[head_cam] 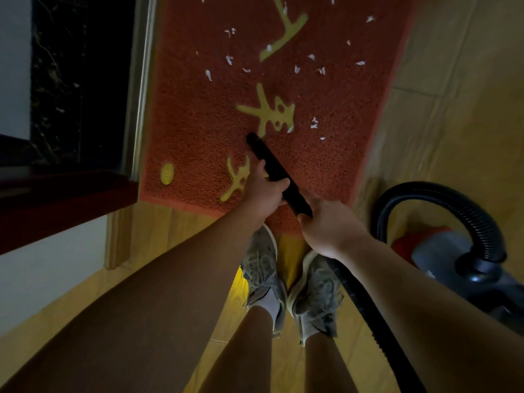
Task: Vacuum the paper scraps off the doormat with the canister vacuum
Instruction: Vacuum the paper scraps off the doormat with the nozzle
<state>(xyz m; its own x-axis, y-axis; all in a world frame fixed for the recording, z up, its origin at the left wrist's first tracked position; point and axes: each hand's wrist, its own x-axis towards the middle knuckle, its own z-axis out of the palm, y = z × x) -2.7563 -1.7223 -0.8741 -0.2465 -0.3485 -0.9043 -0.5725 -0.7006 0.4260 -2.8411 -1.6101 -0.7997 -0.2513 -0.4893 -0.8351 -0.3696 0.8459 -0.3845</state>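
Observation:
A red doormat [198, 114] with yellow characters lies on the floor ahead of me. Several white paper scraps [314, 123] are scattered over its far and right parts. A black vacuum nozzle [268, 158] slants down onto the mat, its tip near the middle yellow character. My left hand [265, 191] grips the nozzle partway along. My right hand [331, 225] grips its rear end where the black hose [365, 307] joins. The canister vacuum [442, 251], red and grey, stands on the floor at the right.
A dark door frame and threshold [136, 89] run along the mat's left edge. The ribbed hose [442, 194] arcs over the canister at the right. My two grey sneakers [263, 276] stand at the mat's near edge on a wooden floor [459, 80].

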